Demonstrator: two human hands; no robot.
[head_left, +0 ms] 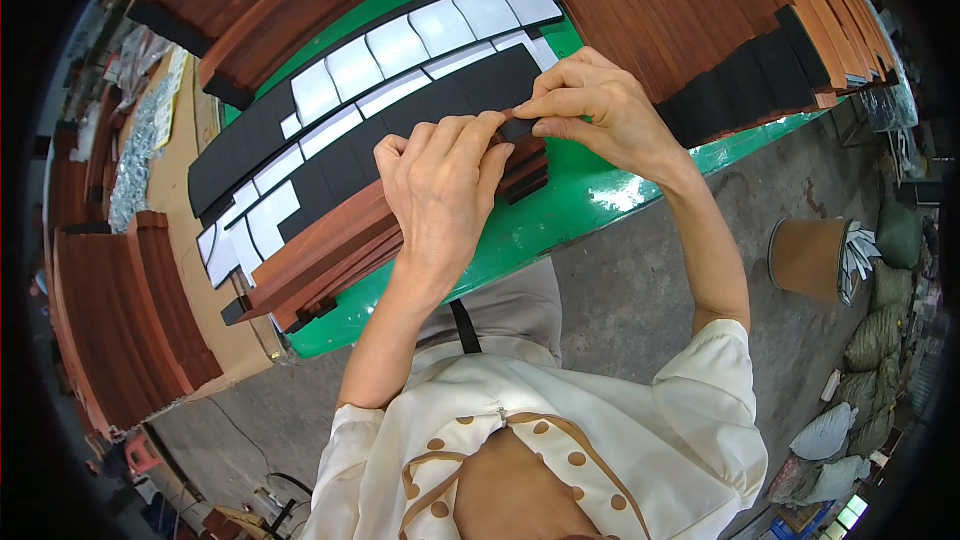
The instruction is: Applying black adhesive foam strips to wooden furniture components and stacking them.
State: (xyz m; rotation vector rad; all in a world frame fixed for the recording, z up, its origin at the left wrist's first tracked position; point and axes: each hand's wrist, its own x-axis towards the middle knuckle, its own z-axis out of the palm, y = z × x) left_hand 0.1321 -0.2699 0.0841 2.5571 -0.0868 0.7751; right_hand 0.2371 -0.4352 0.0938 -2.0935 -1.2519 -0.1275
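Note:
My left hand [438, 185] is closed over the right end of a reddish-brown wooden moulding strip [325, 238], its fingertips pressed at that end. At the same end, my right hand [608, 118] pinches a small black pad [517, 128] between thumb and fingers. The two hands nearly meet there, and the fingers hide part of the contact between pad and wood. More dark-ended strips lie just under and in front of this one. Behind it are rows of black pads [430, 98] and white backing sheets [355, 68].
The green table [380, 310] has a curved near edge before me. Stacks of brown strips with black ends [670, 20] stand at the back right, others [290, 15] at the back left. Cardboard [215, 325] lies to the left. A brown bin [808, 258] with white scraps and several sacks [875, 340] stand right.

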